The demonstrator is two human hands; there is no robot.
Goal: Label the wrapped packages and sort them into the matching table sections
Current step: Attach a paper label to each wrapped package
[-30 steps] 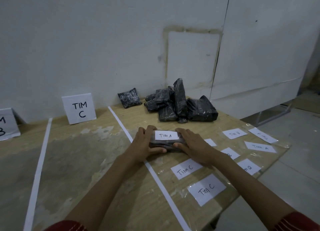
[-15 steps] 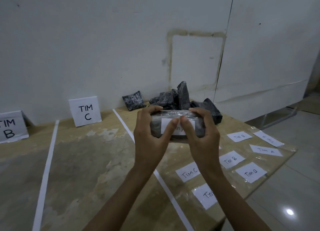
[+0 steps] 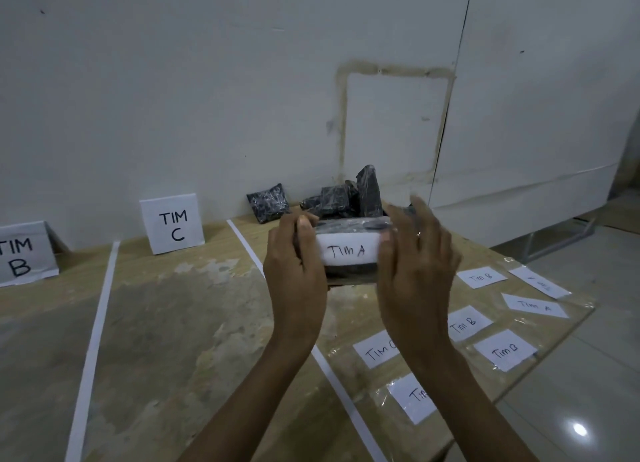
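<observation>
Nearest you, right of the tape (image 3: 346, 395), flat paper slips (image 3: 498, 350) lie under glossy, wrinkled clear film on the table (image 3: 173, 323). They are hand-lettered TIM B, TIM C and TIM A. The table's wood is pale and rough, with scuffed, patchy stains left of the tape.

Above the tape your forearms rise and meet at the package (image 3: 349, 275), which you hold in the air, clear of the wood. It is a dark, oblong block in shiny film, with a white label (image 3: 346, 252) reading TIM A facing you. Your left hand (image 3: 298, 281) clasps its left end, thumb on top and fingers curled behind. Your right hand (image 3: 415, 281) wraps the right end at the label's edge, and it is blurred.

Beyond the package, right of the tape's far end, is a pile (image 3: 346, 198) of crinkled black parcels, one standing upright. Left of the tape, by the wall, stand a white C sign (image 3: 172, 224) and, further left, a B sign (image 3: 24, 253).
</observation>
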